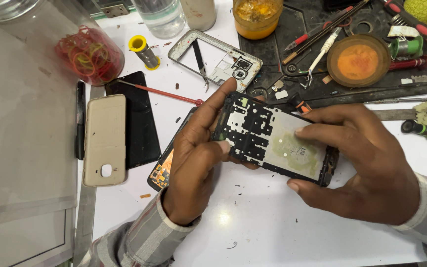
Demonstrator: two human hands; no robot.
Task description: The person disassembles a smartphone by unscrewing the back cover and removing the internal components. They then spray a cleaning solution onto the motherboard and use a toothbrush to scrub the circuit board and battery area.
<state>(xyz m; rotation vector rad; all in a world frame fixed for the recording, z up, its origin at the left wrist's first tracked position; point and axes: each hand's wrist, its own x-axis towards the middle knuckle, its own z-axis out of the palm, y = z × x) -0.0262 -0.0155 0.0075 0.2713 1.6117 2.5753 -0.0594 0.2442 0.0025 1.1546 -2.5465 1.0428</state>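
Head view: over the white worktable (253, 232), both hands hold an opened phone chassis (273, 138) level just above it, the left hand (193, 163) clasping the near-left end, the right hand (366, 163) pinching the far-right edge. It looks light, stiff and fragile, best gripped by its rims; a beige back cover (105, 141) lies left, a small red screwdriver (161, 91) beyond.

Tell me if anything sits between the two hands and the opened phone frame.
Nothing visible does: the left hand and right hand both grip the opened phone frame directly, one at each end, above the white table.
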